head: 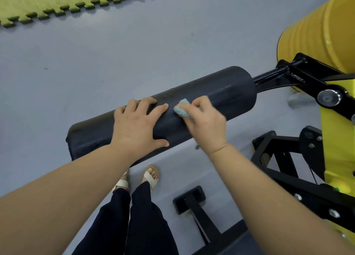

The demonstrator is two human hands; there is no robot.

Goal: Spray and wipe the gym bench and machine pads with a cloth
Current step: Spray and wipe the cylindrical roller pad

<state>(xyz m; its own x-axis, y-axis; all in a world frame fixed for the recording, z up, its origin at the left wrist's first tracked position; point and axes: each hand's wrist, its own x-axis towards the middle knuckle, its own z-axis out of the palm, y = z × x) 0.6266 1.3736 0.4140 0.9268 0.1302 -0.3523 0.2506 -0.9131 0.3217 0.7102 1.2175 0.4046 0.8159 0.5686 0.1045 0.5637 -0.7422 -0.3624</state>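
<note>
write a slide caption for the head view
Left hand rests on the black roller pad while the right hand wipes it with a blue cloth.

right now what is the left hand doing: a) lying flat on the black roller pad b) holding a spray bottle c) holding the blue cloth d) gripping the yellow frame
a: the left hand lies with straight fingers spread on the black roller pad, while the right hand holds the blue cloth against the pad.

Bare forearms, dark navy trousers (146, 216), and cream strapped sandals (150, 177).
</note>
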